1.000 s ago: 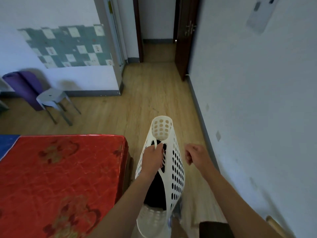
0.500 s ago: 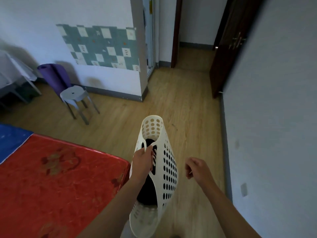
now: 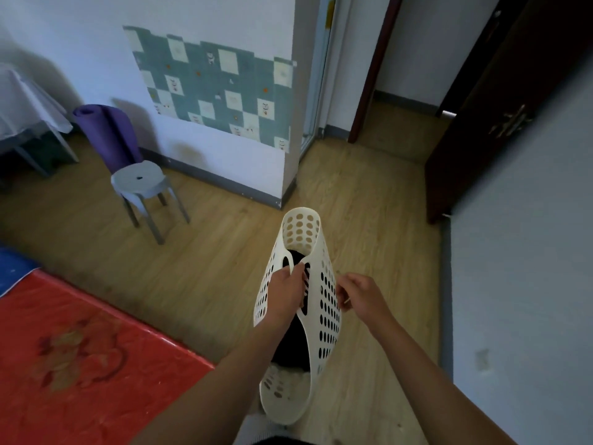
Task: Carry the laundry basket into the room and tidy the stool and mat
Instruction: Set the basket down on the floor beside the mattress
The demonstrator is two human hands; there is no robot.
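Observation:
A white perforated laundry basket (image 3: 325,303) hangs in front of me above the wooden floor, with something dark inside it. My left hand (image 3: 285,293) grips its handle. My right hand (image 3: 361,295) hovers just right of the basket with fingers loosely curled, holding nothing that I can make out. A grey round stool (image 3: 141,183) stands on the floor at the left, near the wall. A rolled purple mat (image 3: 110,133) leans upright against the wall just behind the stool.
A bed with a red cover (image 3: 80,358) fills the lower left. A table with a white cloth (image 3: 22,107) stands at the far left. A dark door (image 3: 500,101) stands open at the right beside a pale wall (image 3: 526,252). A wall corner (image 3: 288,175) juts out ahead.
The view has swung left and forward into the room: the stool and mat are now larger and nearer the middle left. My left hand still carries the basket; my right hand has drawn closer to it.

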